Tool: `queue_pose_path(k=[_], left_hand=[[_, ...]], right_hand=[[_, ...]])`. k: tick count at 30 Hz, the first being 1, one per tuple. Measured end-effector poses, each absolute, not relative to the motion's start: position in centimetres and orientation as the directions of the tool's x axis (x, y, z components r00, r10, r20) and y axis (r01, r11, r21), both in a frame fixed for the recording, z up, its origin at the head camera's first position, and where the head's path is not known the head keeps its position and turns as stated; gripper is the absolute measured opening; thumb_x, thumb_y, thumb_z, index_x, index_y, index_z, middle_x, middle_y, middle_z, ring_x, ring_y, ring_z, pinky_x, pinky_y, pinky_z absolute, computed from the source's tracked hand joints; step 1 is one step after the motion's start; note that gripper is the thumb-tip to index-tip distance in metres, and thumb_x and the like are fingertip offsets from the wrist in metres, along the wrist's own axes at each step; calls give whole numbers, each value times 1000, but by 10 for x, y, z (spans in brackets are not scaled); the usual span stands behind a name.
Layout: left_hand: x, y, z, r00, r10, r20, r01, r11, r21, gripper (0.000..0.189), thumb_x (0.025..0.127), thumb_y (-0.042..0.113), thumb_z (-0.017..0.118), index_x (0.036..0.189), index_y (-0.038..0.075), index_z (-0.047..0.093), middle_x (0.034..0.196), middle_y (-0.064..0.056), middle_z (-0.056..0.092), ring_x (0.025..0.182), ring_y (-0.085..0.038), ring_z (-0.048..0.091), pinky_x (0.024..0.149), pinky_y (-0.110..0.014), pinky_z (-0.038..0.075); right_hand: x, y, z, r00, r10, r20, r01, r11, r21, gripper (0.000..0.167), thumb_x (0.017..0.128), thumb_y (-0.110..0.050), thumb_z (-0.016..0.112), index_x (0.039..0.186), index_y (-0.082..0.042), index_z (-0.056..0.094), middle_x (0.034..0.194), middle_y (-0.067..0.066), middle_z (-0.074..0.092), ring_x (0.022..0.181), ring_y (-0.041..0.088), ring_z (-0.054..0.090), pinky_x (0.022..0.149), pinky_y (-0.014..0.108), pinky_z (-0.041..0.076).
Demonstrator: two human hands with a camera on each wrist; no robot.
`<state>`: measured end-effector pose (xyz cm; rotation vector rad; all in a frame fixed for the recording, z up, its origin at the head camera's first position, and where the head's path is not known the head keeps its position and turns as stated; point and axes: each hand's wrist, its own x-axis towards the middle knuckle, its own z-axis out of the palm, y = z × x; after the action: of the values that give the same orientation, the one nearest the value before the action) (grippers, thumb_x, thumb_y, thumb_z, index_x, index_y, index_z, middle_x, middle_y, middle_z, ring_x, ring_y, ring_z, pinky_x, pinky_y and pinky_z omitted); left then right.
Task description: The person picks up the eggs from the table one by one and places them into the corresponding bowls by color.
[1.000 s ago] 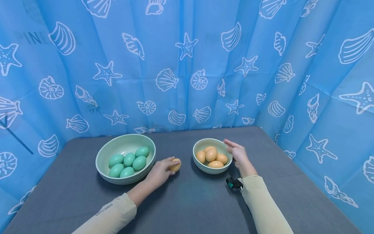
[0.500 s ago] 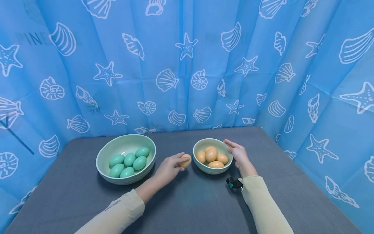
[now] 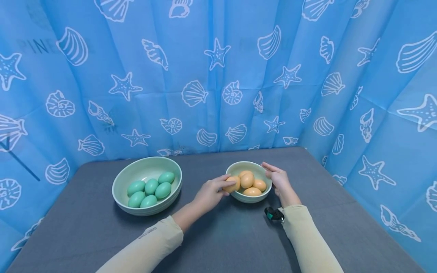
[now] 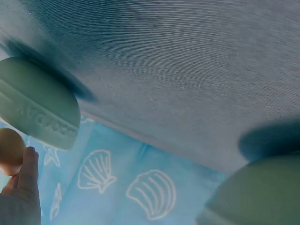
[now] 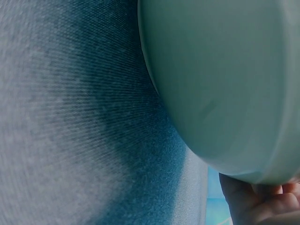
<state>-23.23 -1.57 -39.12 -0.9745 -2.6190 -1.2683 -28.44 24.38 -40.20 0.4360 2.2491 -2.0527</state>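
Between thumb and fingers, my left hand [image 3: 209, 194] pinches an orange egg [image 3: 230, 185], which overlaps the left rim of the small pale green bowl [image 3: 250, 198]. Several more orange eggs [image 3: 247, 180] lie in that bowl, one partly hidden behind the held egg. In the left wrist view the held egg [image 4: 10, 151] shows beside the bowl's outer wall [image 4: 40, 101]. My right hand [image 3: 280, 182] holds the same bowl at its right rim; in the right wrist view its fingers [image 5: 239, 197] are against the bowl's outside.
On the left stands a larger green bowl [image 3: 146, 208] with several green eggs [image 3: 151, 186]. A black strap with a metal clip [image 3: 274, 214] hangs at the right sleeve. A blue curtain [image 3: 218, 94] with shell prints rises behind the grey table [image 3: 225, 242].
My left hand has carried the orange egg rightward from the tabletop between the bowls to the small bowl's left rim. The right hand and both bowls have stayed put.
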Motion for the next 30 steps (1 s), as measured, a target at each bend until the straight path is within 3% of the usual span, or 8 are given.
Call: queue_pose_path(k=[18, 24, 30], left_hand=[[-243, 18, -393, -787, 570, 235, 548, 473, 690, 46, 88, -13, 59, 126, 11, 67, 146, -7, 47, 133, -20, 45, 104, -39, 44], [-245, 23, -396, -765, 614, 193, 582, 532, 616, 46, 93, -9, 54, 130, 15, 65, 150, -4, 42, 138, -17, 38, 111, -40, 34], [-245, 22, -400, -757, 623, 197, 601, 545, 585, 43, 94, -6, 54, 129, 15, 65, 149, -2, 44, 133, -21, 44, 107, -41, 40]], right_hand=[[-284, 244, -403, -959, 171, -227, 242, 73, -967, 46, 102, -2, 40, 148, -9, 41, 152, 10, 38, 142, 30, 30, 115, 48, 26], [-285, 243, -404, -957, 179, -227, 243, 76, -967, 46, 102, -2, 39, 148, -9, 42, 152, 10, 38, 141, 30, 31, 114, 49, 26], [-284, 244, -404, -962, 166, -218, 234, 79, -969, 46, 103, -2, 38, 148, -8, 40, 152, 10, 37, 141, 30, 30, 115, 48, 26]])
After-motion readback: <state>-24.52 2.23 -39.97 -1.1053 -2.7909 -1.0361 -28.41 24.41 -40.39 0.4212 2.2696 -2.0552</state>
